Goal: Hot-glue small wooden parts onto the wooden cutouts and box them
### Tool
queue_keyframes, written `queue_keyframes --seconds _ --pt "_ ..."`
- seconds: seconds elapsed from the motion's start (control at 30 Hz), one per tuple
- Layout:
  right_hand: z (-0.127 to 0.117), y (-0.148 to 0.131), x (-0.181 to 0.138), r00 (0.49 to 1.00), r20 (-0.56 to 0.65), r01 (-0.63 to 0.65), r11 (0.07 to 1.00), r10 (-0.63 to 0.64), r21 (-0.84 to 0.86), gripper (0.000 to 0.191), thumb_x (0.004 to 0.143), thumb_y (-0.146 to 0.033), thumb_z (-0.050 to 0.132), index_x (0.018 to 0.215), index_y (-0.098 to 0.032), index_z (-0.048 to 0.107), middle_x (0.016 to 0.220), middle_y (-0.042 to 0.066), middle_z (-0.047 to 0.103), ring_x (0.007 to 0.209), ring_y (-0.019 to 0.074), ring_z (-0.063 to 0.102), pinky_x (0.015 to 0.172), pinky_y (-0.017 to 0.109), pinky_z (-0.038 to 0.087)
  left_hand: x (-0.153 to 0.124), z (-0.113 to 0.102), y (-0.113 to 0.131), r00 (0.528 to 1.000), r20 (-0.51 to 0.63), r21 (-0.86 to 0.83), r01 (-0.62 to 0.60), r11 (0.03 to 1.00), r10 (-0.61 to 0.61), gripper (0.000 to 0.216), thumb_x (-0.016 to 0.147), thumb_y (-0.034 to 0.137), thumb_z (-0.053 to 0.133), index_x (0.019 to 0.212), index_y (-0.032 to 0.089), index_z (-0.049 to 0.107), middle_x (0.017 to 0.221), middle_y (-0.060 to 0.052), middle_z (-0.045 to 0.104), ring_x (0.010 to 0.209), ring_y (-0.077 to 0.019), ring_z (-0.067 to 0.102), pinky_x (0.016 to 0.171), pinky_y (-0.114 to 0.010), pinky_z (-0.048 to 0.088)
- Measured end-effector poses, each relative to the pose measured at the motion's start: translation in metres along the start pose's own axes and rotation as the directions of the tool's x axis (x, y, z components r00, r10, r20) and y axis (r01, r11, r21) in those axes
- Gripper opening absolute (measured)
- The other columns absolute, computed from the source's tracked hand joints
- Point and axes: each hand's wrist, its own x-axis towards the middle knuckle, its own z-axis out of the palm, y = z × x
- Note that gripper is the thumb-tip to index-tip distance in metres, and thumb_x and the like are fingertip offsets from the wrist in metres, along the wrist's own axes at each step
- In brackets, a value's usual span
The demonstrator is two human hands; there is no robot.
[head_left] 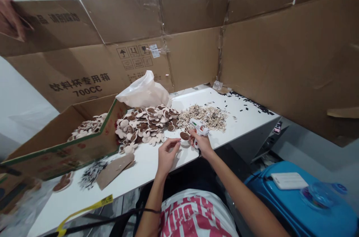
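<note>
My right hand [200, 141] is wrapped round a white hot glue gun [199, 126], with its nozzle end pointing right. At the same hand's fingertips is a brown felt piece with a cream edge [184, 136]. My left hand [168, 153] is just left of that piece, thumb and forefinger pinched together; whatever is between them is too small to make out. Behind my hands lie a heap of brown and cream animal-shaped felt pieces [146, 123] and a pile of small cream strips or loops [210, 115].
An open cardboard box [64, 151] with more pieces stands left. A white plastic bag [146, 91], brown card [115, 171] and black bits [249, 102] lie on the white table [235, 123]. Cardboard walls [193, 57] surround it. Another person's hand [11, 20] shows upper left.
</note>
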Motion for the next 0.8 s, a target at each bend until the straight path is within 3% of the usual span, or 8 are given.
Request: queue_keyframes --seconds 0.2,0.43,0.63,0.8 --pt "0.0031 -0.0056 -0.0009 1.000 0.007 0.010 1.000 -0.010 -0.013 0.036 0.074 -0.053 0.082 0.076 -0.021 0.066 0.058 0.001 0.065 0.042 0.0137 0.054 0.041 0.025 0.038 0.0004 0.0005 0.0007 0.999 -0.041 -0.003 0.022 1.000 -0.023 0.031 0.082 0.046 0.084 0.092 0.018 0.078 0.089 -0.007 0.079 0.083 -0.0215 0.076 0.078 -0.034 0.065" --pt "0.0030 -0.0037 0.0003 1.000 -0.003 0.001 1.000 -0.001 0.019 0.035 0.074 -0.051 0.082 0.078 -0.020 0.066 0.058 0.000 0.065 0.042 0.0131 0.053 0.041 0.024 0.038 0.0001 0.0005 0.0015 0.997 -0.007 0.038 -0.074 0.997 0.075 0.023 0.088 0.042 0.079 0.087 0.019 0.074 0.090 -0.005 0.075 0.088 -0.0197 0.071 0.082 -0.032 0.061" --pt "0.0023 -0.0045 0.0007 1.000 0.014 0.012 1.000 -0.012 0.006 0.032 0.076 -0.050 0.081 0.078 -0.020 0.068 0.058 -0.001 0.065 0.042 0.0129 0.054 0.041 0.024 0.039 -0.0001 -0.0002 0.0058 0.995 0.042 0.081 -0.099 0.992 0.096 0.026 0.093 0.040 0.073 0.112 0.023 0.078 0.096 -0.004 0.073 0.089 -0.0182 0.069 0.083 -0.030 0.058" --pt "0.0036 -0.0066 -0.0008 1.000 0.006 0.007 1.000 -0.007 0.001 0.034 0.074 -0.051 0.081 0.076 -0.020 0.067 0.057 0.000 0.064 0.042 0.0131 0.054 0.041 0.025 0.039 0.0001 -0.0018 0.0065 0.989 0.070 0.107 -0.138 0.985 0.131 0.021 0.095 0.040 0.071 0.099 0.024 0.083 0.101 -0.008 0.077 0.097 -0.0221 0.072 0.084 -0.032 0.058"
